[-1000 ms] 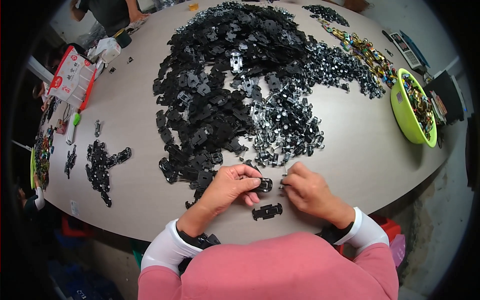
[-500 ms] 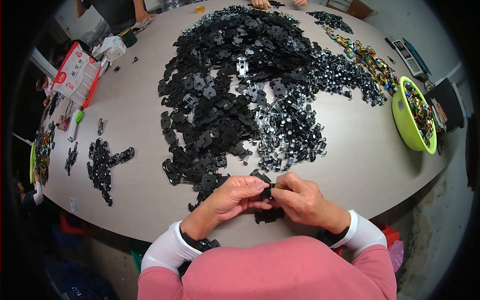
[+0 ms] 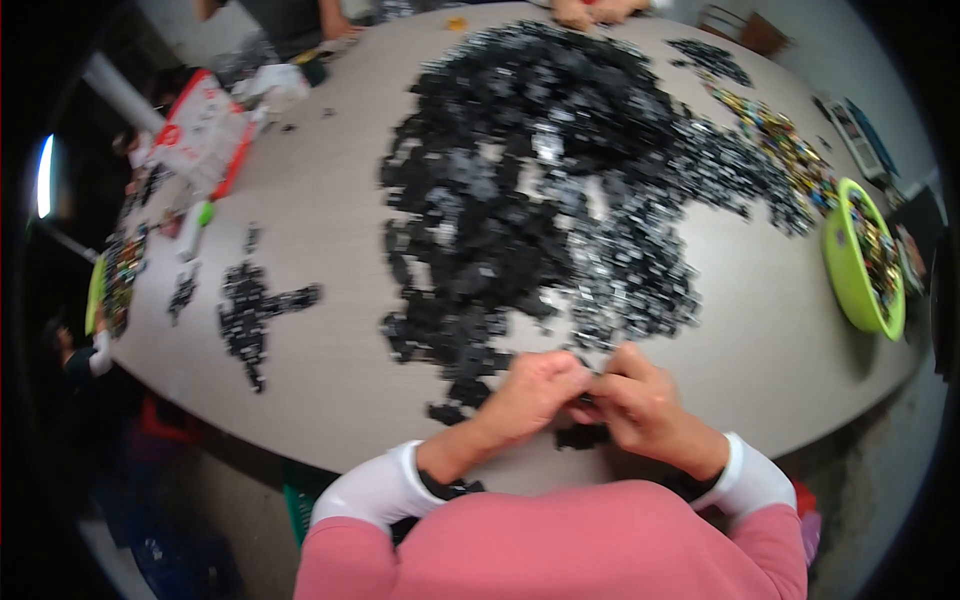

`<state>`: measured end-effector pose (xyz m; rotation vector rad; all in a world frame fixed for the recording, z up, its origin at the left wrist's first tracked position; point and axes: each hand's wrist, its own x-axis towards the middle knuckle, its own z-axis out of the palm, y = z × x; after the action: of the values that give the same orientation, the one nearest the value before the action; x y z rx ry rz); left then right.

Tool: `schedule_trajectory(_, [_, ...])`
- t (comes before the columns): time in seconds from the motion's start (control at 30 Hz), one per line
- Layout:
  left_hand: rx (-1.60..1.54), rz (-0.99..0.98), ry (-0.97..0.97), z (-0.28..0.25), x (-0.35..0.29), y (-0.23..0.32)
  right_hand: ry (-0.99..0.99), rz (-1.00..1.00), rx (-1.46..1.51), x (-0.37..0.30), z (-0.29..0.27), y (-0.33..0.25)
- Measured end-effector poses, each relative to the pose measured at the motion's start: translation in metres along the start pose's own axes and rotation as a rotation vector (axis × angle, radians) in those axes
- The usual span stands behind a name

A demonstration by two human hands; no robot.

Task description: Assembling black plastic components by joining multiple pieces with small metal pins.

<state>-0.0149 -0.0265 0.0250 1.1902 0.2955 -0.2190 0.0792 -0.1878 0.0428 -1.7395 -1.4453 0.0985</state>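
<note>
At the near edge of the table my left hand (image 3: 538, 393) and my right hand (image 3: 640, 402) meet, fingers closed round a small black plastic part (image 3: 588, 398). It looks like a toy-car chassis, mostly hidden by my fingers and smeared by motion. My left hand grips it while the right fingertips pinch at it; whether they hold a second piece is hidden. Just below them another black piece (image 3: 580, 437) lies on the table. Ahead spreads a big heap of black chassis plates (image 3: 480, 240), with a pile of small wheels on axles (image 3: 645, 270) on its right.
Black assembled pieces (image 3: 247, 315) lie at left, near a red-and-white box (image 3: 205, 140). At right stand a lime-green basin (image 3: 840, 265) of colourful parts, a row of shiny coloured parts (image 3: 780, 135) and a calculator-like device (image 3: 850, 135). Another person's hands (image 3: 598, 12) rest at the far edge.
The whole view has shifted, so the table and heaps appear further right and blurred. My hands stay together at the black part, with the left fingers now more curled over it.
</note>
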Motion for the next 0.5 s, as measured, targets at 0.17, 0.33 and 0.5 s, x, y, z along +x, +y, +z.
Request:
schedule_trajectory(0.17, [-0.118, 0.039, -0.117, 0.003, 0.007, -0.005, 0.074, 0.032, 0.056, -0.006, -0.001, 0.0])
schedule_trajectory(0.33, [0.195, 0.296, 0.36, -0.037, 0.002, 0.011, 0.182, -0.094, 0.143, 0.006, -0.004, 0.009])
schedule_trajectory(0.5, [0.236, 0.416, 0.916, -0.154, -0.044, 0.07, 0.025, 0.095, 0.047, -0.011, -0.039, 0.018])
